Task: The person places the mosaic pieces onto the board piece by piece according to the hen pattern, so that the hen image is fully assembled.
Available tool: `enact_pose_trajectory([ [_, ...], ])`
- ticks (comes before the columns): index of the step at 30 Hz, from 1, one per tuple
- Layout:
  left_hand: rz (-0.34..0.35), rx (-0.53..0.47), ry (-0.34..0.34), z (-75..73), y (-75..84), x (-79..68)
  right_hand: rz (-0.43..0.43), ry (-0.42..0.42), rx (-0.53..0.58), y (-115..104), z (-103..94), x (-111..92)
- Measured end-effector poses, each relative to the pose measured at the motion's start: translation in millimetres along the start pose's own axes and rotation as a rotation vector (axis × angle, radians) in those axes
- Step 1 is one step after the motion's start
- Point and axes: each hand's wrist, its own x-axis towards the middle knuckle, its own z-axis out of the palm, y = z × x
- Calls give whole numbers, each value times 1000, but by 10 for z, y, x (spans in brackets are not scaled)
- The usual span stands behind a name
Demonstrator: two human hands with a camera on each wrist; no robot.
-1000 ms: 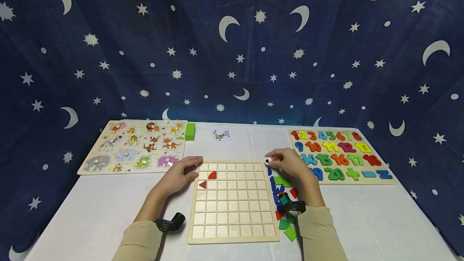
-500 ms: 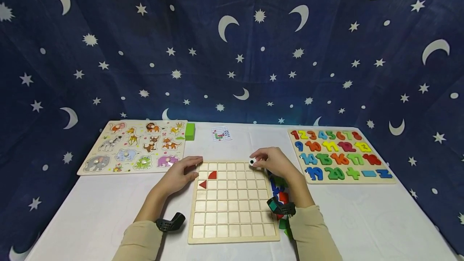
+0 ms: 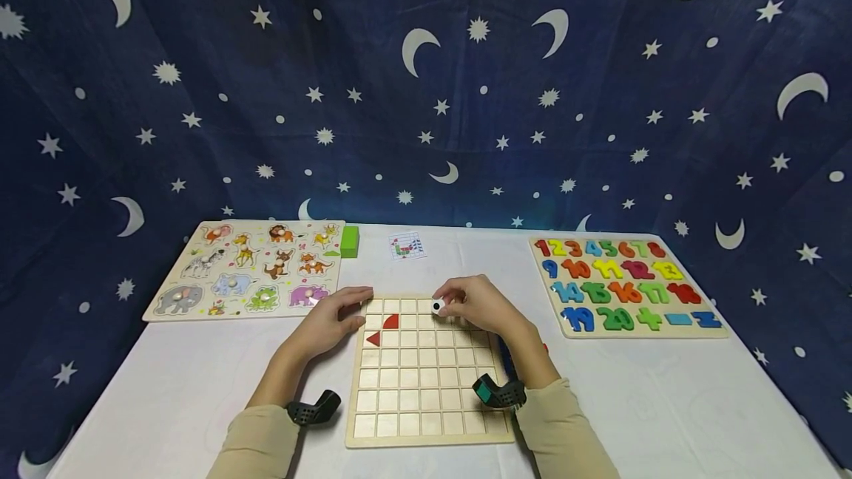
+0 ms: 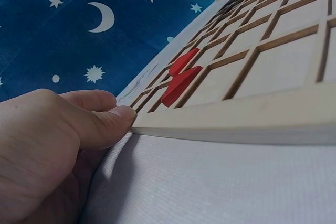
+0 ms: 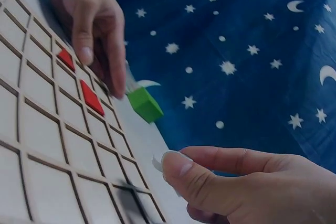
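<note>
Tabletop (image 3: 665, 405) white, starry navy curtain (image 3: 373, 140) behind; number board (image 3: 639, 333) reads "19", "20". Right grip (image 3: 478, 304) pinches black-dotted white piece (image 3: 437, 306); left grip (image 3: 326, 322), spread, touches gridded board (image 3: 428, 377).

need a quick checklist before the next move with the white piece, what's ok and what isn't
1. White piece pinched in right hand: ok.
2. White piece down in a cell: not ok, held above the board.
3. Left hand touching the board's left edge: ok.
4. Both red pieces in separate cells: ok.
5. Card uncovered: ok.
6. Match to card: cannot tell, print too small.
</note>
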Motion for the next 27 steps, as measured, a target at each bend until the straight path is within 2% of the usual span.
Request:
enact_pose_trajectory([
  [8, 6, -4, 2, 2, -3, 3, -63, -35, 20, -126, 156, 43],
  [27, 3, -15, -5, -8, -6, -2, -113, -68, -107, -372, 494, 82],
])
